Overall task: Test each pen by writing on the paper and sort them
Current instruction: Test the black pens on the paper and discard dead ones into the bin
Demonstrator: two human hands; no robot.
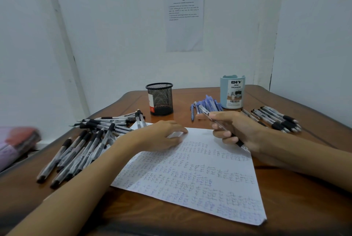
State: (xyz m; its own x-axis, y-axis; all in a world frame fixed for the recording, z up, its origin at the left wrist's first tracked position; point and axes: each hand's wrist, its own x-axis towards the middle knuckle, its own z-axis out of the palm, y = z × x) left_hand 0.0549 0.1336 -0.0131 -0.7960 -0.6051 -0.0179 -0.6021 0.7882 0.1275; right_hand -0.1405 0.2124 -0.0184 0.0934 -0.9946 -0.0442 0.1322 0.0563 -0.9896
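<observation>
A white sheet of paper (200, 176) covered in scribbled marks lies on the wooden table. My left hand (162, 134) rests on its top edge, fingers curled down onto the sheet. My right hand (236, 129) grips a clear pen with a black grip (206, 114) above the paper's top right corner, its tip pointing down toward the sheet. A large pile of black-grip pens (85, 140) lies to the left. A row of black-grip pens (276, 119) lies at the right. A cluster of blue pens (205, 104) sits beyond my right hand.
A black mesh pen cup (161, 99) stands at the back centre and a light blue desk organizer cup (232, 92) at the back right. The table (133, 216) meets white walls behind. A printed sheet (183, 22) hangs on the wall. A pink bundle (17, 144) lies off the table, left.
</observation>
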